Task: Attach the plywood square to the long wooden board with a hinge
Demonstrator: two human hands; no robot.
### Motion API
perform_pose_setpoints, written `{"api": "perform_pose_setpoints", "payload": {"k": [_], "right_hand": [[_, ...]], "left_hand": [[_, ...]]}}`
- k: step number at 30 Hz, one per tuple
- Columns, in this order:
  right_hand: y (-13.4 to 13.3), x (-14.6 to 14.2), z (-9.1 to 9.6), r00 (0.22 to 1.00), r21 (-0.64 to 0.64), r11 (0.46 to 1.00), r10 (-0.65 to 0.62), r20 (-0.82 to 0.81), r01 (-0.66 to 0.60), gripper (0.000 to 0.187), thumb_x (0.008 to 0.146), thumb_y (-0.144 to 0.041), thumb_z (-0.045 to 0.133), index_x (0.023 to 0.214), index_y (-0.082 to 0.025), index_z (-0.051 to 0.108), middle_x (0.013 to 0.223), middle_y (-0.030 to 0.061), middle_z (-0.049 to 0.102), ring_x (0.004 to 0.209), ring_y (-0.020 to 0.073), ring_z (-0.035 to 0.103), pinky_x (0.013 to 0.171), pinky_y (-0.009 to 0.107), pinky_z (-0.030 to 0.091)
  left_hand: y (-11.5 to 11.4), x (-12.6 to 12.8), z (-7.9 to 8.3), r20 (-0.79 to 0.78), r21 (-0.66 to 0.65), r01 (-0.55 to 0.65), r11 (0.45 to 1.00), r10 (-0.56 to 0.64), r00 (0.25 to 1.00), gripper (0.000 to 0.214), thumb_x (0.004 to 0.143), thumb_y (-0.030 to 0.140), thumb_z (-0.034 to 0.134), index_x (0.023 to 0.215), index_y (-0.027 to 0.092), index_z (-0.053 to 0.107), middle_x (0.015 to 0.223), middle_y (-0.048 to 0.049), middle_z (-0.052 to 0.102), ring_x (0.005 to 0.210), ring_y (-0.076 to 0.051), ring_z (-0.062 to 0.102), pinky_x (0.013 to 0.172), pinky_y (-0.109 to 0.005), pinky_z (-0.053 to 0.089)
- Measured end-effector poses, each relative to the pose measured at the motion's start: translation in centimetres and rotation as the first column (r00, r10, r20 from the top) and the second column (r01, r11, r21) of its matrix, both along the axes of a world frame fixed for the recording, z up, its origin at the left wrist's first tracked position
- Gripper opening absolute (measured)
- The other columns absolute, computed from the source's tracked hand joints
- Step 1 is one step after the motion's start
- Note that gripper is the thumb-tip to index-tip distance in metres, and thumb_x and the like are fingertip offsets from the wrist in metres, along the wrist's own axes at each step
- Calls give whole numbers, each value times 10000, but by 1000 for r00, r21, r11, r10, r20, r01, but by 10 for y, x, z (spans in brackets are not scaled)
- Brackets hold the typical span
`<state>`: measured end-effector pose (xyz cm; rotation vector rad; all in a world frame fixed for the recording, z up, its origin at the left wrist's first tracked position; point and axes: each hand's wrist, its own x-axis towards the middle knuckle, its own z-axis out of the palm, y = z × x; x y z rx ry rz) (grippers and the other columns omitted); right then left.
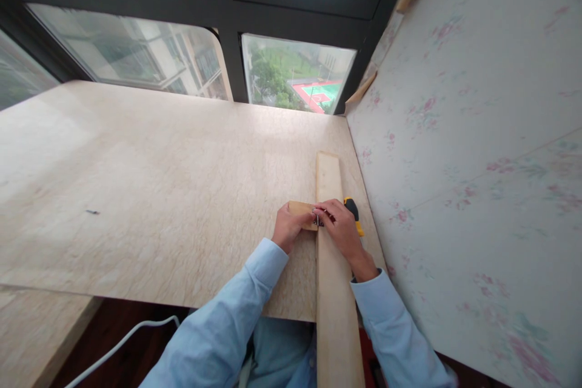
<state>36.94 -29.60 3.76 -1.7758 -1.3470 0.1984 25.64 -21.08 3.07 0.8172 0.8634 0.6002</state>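
A long pale wooden board (329,176) lies on the marble-look sill, its near end reaching past the sill's front edge. Against its left side sits a short wooden block (300,208), which my left hand (288,227) grips with the thumb toward the board. My right hand (339,224) rests over the board, fingers pinched on a small shiny metal piece (317,218) where block and board meet. Fingers partly cover that piece, so its exact kind is unclear. Just beyond my right hand lies a yellow and black tool (351,208), partly hidden.
A small dark metal bit (92,212) lies far left on the sill (182,182). A flowered wall (454,194) stands close on the right, and dark-framed windows (291,18) at the back. A white cable (122,339) hangs below the front edge.
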Motion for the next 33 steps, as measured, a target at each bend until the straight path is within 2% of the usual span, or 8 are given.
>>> {"api": "perform_pose_setpoints", "payload": {"k": [7,14,18,21,24,27,30,33], "right_hand": [[0,-2,-1,998,-5,998,-56,36,56,175,934,-305,558,880,-209,694,879,85,681,843,235,639,781,376,517],[-3,-1,-4,994,15,995,-100,-49,101,173,900,-327,597,950,-186,683,918,76,674,807,207,647,723,342,541],[-15,-1,6,985,-23,991,-136,-106,134,225,893,-332,579,1025,-174,670,1014,96,659,778,190,646,645,311,548],[-33,5,16,977,-45,976,-212,-19,211,252,893,-336,554,1052,-177,668,1025,102,651,760,191,634,660,326,541],[-52,17,20,930,-74,930,-351,113,360,281,890,-342,531,1060,-166,671,1004,114,655,761,209,624,712,363,527],[-61,27,14,864,-184,852,-447,231,490,349,877,-359,538,1108,-129,663,1018,150,668,783,238,628,745,386,506],[-60,32,6,853,-342,788,-420,310,512,347,854,-350,563,1075,-108,680,993,177,696,854,274,644,737,364,477],[-55,31,3,867,-443,747,-400,297,496,242,846,-322,555,924,-156,713,863,132,729,781,260,660,632,314,427]], "left_hand": [[0,0,1,-23,4,-6,1000,6,1000,366,507,135,819,816,143,624,740,-10,703,652,-148,656,587,-236,525],[1,1,-3,-17,10,-4,1000,4,1000,385,487,135,814,827,145,635,743,-2,704,676,-167,668,607,-247,528],[2,2,-5,-43,20,-13,1000,14,999,360,493,112,781,818,143,629,716,3,697,653,-169,659,591,-259,530],[2,2,-5,-25,-1,-11,1000,11,1000,348,497,98,771,809,141,622,729,-10,702,653,-174,663,603,-280,547],[2,2,-5,-20,-19,-10,1000,10,1000,362,495,85,772,814,142,611,746,-19,704,664,-184,670,602,-299,558],[2,2,-6,-25,-18,-5,1000,4,1000,366,501,81,768,823,142,605,748,-19,703,671,-190,673,591,-302,560],[2,2,-7,-22,-12,0,1000,0,1000,362,505,81,762,827,138,606,747,-24,705,671,-193,672,582,-304,561],[2,1,-7,-12,-16,5,1000,-5,1000,354,504,80,756,818,135,604,736,-27,703,666,-193,668,575,-305,561]]}}
